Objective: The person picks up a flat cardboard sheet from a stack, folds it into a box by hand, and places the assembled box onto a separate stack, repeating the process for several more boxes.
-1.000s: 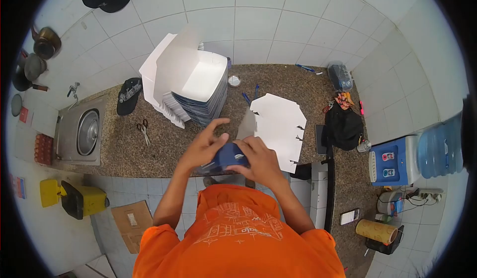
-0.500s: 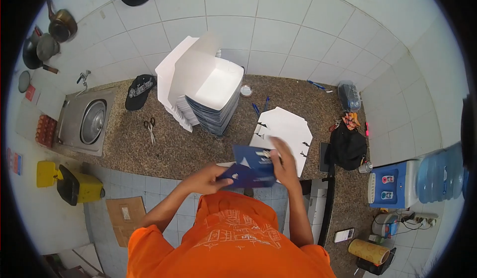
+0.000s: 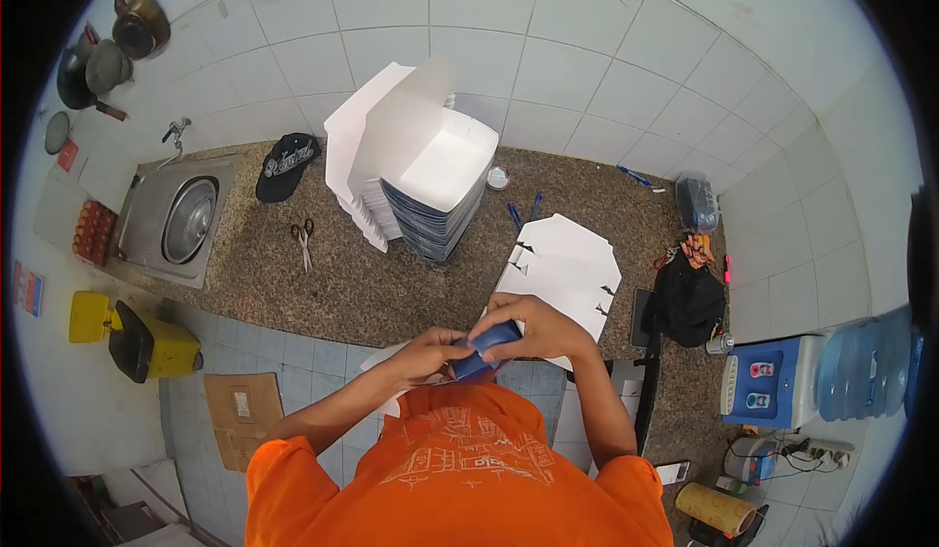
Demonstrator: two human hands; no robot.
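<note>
Close to my orange shirt, both hands grip a blue printed cardboard piece point(image 3: 481, 363) with a white underside showing. My left hand point(image 3: 428, 355) pinches its left edge. My right hand point(image 3: 533, 328) is closed over its upper right part, fingers bent around a folded edge; the fingers cover much of it. Just beyond my right hand lie flat white cardboard blanks point(image 3: 562, 268) with dark slots along their sides. Farther back stands a tall stack of nested open boxes point(image 3: 442, 171), white inside and blue outside, lids raised.
Scissors point(image 3: 304, 244) and a black cap point(image 3: 288, 168) lie left on the granite counter point(image 3: 254, 278), near the sink point(image 3: 193, 219). Blue pens point(image 3: 525, 211) and a small round container point(image 3: 498, 177) sit behind the blanks. To the right are a black bag point(image 3: 688, 298) and a water dispenser point(image 3: 773, 379).
The blue cardboard piece was spread wide between my hands; now it is bent and more compact. My right hand has come down and left, nearer my left hand. The view has shifted slightly.
</note>
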